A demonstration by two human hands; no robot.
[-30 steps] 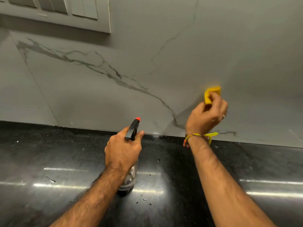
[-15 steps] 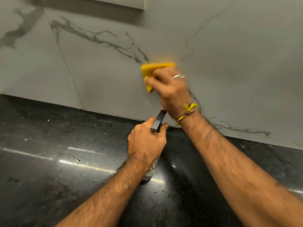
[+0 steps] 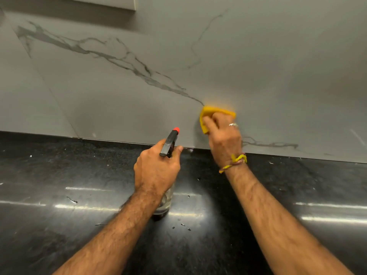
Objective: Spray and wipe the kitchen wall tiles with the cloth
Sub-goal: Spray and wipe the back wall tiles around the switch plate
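Observation:
My right hand (image 3: pixel 224 139) presses a folded yellow cloth (image 3: pixel 215 112) flat against the grey marble-veined wall tiles (image 3: pixel 139 86), low down, just above the counter joint. My left hand (image 3: pixel 156 169) grips a clear spray bottle (image 3: pixel 165 201) with a black head and orange nozzle tip (image 3: pixel 176 129). The bottle stands upright with its base on the black counter, and the nozzle faces the wall left of the cloth. Most of the bottle's body is hidden behind my left hand and wrist.
A glossy black stone counter (image 3: pixel 59 195) runs along the wall, dotted with droplets and small crumbs. A tile joint (image 3: pixel 51 94) slants down the wall at left. The lower edge of a white frame (image 3: pixel 111 4) shows at the top left.
My right hand has swept the cloth from the right of the wall up and left, then back down right to a low spot near the counter. My left hand keeps hold of the bottle.

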